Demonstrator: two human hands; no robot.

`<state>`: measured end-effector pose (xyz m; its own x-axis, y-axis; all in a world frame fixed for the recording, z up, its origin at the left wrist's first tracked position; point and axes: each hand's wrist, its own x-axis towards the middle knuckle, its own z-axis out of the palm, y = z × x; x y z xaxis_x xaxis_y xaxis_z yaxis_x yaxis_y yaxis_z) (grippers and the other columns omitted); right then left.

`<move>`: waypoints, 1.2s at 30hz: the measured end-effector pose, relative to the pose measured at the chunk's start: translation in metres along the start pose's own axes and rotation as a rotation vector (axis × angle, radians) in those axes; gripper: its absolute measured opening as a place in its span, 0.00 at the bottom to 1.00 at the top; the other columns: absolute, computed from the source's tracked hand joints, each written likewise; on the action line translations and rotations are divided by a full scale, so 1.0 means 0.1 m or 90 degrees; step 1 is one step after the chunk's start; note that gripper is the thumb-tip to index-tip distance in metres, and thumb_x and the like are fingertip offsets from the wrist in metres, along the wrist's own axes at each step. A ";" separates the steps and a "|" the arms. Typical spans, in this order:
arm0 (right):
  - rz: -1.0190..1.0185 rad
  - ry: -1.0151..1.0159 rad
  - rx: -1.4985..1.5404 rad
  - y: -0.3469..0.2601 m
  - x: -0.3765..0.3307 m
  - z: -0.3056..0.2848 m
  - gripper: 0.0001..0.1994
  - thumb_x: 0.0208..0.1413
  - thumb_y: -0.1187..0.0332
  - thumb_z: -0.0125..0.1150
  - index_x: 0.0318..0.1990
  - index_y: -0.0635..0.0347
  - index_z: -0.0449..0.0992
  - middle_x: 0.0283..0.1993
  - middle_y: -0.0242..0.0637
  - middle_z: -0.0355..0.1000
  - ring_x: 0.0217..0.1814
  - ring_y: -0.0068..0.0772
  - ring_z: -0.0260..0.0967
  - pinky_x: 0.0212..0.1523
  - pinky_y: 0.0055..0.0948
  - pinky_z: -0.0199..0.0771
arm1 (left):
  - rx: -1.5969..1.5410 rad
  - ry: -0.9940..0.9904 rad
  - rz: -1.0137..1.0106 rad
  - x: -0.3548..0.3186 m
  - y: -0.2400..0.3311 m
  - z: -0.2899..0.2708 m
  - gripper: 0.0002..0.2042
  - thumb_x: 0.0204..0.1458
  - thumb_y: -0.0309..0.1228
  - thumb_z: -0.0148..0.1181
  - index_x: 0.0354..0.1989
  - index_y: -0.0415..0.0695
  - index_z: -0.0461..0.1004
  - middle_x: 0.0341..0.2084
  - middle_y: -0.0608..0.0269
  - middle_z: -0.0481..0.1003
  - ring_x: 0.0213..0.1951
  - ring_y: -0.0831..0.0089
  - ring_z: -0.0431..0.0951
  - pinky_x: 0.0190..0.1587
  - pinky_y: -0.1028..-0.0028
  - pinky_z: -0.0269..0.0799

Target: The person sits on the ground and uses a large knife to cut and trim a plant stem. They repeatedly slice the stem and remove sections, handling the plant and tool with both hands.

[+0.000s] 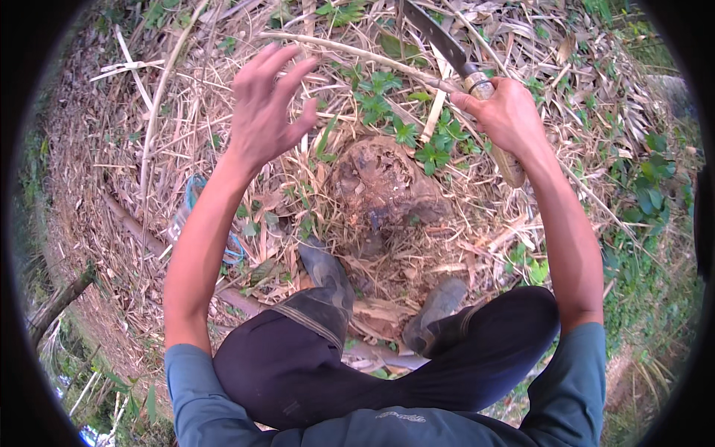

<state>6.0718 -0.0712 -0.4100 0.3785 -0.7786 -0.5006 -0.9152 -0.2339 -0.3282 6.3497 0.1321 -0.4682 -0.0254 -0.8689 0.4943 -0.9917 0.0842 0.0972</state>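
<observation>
My right hand (506, 112) is closed around the wooden handle (509, 165) of a machete. Its dark blade (436, 33) points up and to the left, running out of the top edge. A thin pale stick (357, 51) stretches from near my left fingers to my right thumb; whether the thumb touches it I cannot tell. My left hand (264, 108) is raised with its fingers spread, slightly blurred, and holds nothing. Between and below my hands, a brown, rough, partly decayed stump (383, 179) stands in the litter.
My boots (328, 283) stand just below the stump. Beside my left forearm lies a clear object with a blue strap or cord (234, 252). A long branch (134, 223) crosses the ground at left. Dry leaves, stalks and green plants (436, 149) cover the ground.
</observation>
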 end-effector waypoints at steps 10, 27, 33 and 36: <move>-0.100 0.102 0.095 0.57 -0.73 0.11 0.26 0.55 0.53 0.69 0.41 0.75 0.78 0.29 0.56 0.78 0.33 0.50 0.79 0.40 0.47 0.80 | -0.086 -0.290 0.135 0.63 0.27 0.39 0.17 0.62 0.44 0.56 0.50 0.43 0.73 0.43 0.50 0.76 0.51 0.54 0.76 0.53 0.56 0.71; -0.252 0.402 0.256 0.89 -1.33 -0.26 0.22 0.54 0.49 0.72 0.40 0.62 0.81 0.23 0.31 0.76 0.23 0.20 0.70 0.23 0.26 0.67 | -0.354 -0.414 -0.326 -0.35 0.65 -0.51 0.17 0.68 0.45 0.50 0.34 0.45 0.70 0.17 0.74 0.61 0.21 0.81 0.58 0.22 0.75 0.55; -0.222 0.324 0.233 0.90 -1.42 -0.04 0.19 0.52 0.55 0.71 0.32 0.66 0.78 0.21 0.41 0.74 0.23 0.35 0.75 0.30 0.37 0.75 | -0.470 -0.539 -0.435 -1.01 0.88 -0.58 0.21 0.68 0.49 0.49 0.27 0.46 0.66 0.17 0.76 0.58 0.22 0.82 0.57 0.23 0.73 0.54; -0.224 0.299 0.206 0.95 -1.41 0.08 0.20 0.51 0.54 0.70 0.38 0.66 0.81 0.21 0.41 0.75 0.25 0.35 0.76 0.33 0.38 0.75 | -0.522 -0.615 -0.444 -1.13 0.93 -0.53 0.23 0.69 0.50 0.48 0.25 0.47 0.62 0.17 0.77 0.57 0.22 0.83 0.54 0.23 0.74 0.52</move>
<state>5.9331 0.0211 -0.3774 0.4794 -0.8756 0.0591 -0.6323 -0.3913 -0.6687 6.2675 0.2636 -0.4694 0.0219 -0.8049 -0.5930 -0.4954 -0.5239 0.6928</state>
